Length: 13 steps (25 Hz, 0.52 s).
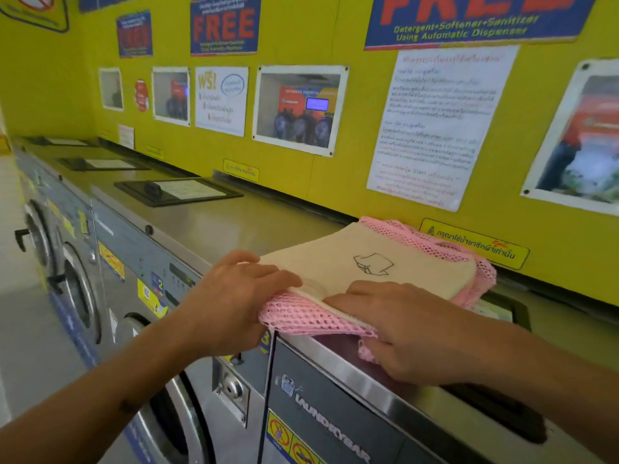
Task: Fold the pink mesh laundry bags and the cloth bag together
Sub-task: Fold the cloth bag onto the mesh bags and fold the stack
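A cream cloth bag [375,252] with a small line drawing lies flat on top of pink mesh laundry bags [301,314], all stacked on the top of a washing machine [241,222]. Pink mesh shows at the near edge and along the far right side [469,252]. My left hand [234,299] grips the near left edge of the stack, thumb on the cloth and fingers curled under the mesh. My right hand [402,326] holds the near right edge, fingers lying on the cloth, with a bit of mesh hanging below it.
A yellow wall [335,169] with posters rises just behind the stack. Black-framed detergent lids [177,192] sit on the machine tops to the left. Washer doors [77,289] line the front, left and below. A dark lid [512,316] lies partly under the stack's right end.
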Motion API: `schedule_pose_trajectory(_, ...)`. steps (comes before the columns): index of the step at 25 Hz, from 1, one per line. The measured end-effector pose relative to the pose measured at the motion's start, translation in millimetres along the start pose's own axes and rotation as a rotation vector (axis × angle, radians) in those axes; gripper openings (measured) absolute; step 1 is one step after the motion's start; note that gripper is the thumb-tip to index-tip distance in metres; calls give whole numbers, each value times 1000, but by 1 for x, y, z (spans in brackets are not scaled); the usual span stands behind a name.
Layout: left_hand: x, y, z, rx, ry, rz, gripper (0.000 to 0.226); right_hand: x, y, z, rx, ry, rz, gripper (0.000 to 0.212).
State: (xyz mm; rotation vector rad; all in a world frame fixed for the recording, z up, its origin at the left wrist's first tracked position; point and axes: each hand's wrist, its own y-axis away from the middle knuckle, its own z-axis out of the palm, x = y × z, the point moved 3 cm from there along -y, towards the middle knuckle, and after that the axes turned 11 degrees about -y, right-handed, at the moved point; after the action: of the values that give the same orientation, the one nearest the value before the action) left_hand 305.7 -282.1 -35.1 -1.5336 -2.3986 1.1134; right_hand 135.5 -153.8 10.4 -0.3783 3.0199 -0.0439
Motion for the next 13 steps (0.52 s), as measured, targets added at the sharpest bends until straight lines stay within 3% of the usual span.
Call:
schedule_pose_trajectory(3, 12, -14, -31, 19, 33, 30, 69, 15, 23, -9, 25, -161, -31, 54)
schedule_pose_trajectory(7, 23, -53, -74, -218, 252, -66, 57, 26, 52, -43, 38, -270, -61, 36)
schedule_pose_trajectory(10, 18, -98, -94, -287, 339, -133, 39, 52, 59, -77, 247, -343, -7, 25)
schedule_pose_trajectory(13, 10, -147, -90, -271, 363, -184, 15, 88, 51, -96, 415, -355, 101, 27)
